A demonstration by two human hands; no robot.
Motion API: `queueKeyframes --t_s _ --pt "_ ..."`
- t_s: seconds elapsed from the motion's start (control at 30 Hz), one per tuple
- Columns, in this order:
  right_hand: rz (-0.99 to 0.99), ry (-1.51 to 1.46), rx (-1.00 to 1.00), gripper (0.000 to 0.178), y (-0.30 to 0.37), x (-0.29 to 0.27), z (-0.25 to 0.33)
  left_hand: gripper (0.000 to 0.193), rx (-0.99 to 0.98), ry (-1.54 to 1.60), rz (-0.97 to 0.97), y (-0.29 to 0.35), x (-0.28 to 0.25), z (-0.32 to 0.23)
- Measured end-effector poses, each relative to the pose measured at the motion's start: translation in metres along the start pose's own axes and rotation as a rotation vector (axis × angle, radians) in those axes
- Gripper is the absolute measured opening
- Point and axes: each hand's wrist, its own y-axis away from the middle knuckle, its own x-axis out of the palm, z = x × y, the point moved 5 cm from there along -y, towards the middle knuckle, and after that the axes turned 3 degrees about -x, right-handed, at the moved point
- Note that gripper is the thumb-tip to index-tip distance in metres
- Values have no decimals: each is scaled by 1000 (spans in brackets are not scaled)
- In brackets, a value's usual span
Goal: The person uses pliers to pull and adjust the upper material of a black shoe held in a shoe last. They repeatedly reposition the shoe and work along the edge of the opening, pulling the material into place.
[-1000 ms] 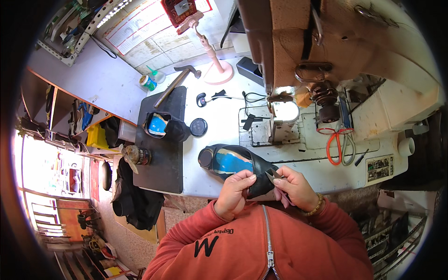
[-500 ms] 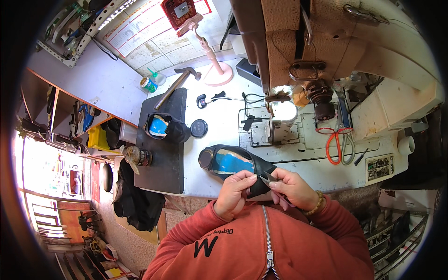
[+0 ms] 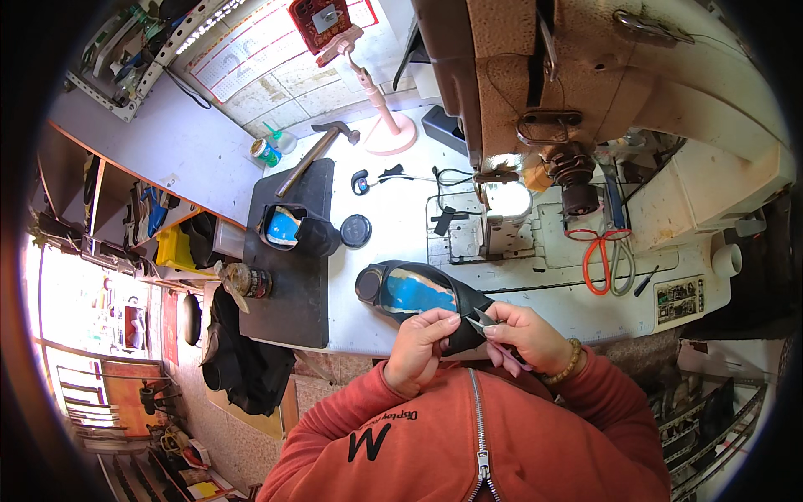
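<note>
A black shoe upper [image 3: 475, 302] with a blue and tan inside bottom [image 3: 418, 292] lies at the front edge of the white table. My left hand [image 3: 416, 347] pinches the upper's near edge between thumb and fingers. In my right hand [image 3: 535, 336] is a pair of small scissors [image 3: 514, 358] with pinkish handles. Their pointed metal blades are at the upper's edge, close to my left fingertips. Whether the blades are touching the material I cannot tell.
A sewing machine [image 3: 619, 75] rises at the right, with red-and-grey-handled scissors [image 3: 597, 264] on its bed. A dark board [image 3: 288, 314] at the left carries another black shoe upper [image 3: 318, 237], a hammer [image 3: 307, 161] and a glass jar [image 3: 258, 282]. A black round lid [image 3: 356, 231] lies beside it.
The scissors in my right hand have turned a little, and more of their pinkish handle shows. My left hand and the shoe upper stay almost in place.
</note>
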Motion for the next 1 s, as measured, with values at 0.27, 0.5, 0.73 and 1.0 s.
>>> queueKeyframes --t_s 0.27,0.5,0.73,1.0 --pt "-121 211 -143 10 -2 0 -8 11 6 6 -14 -2 -1 1" --pt "-457 846 -703 9 5 9 4 10 -22 29 -7 -5 -6 4" --pt "-158 363 -208 10 2 5 -7 8 -14 16 -41 -3 -2 2" --pt "-85 183 -106 10 -2 4 -8 7 -8 -4 -56 -2 0 1"
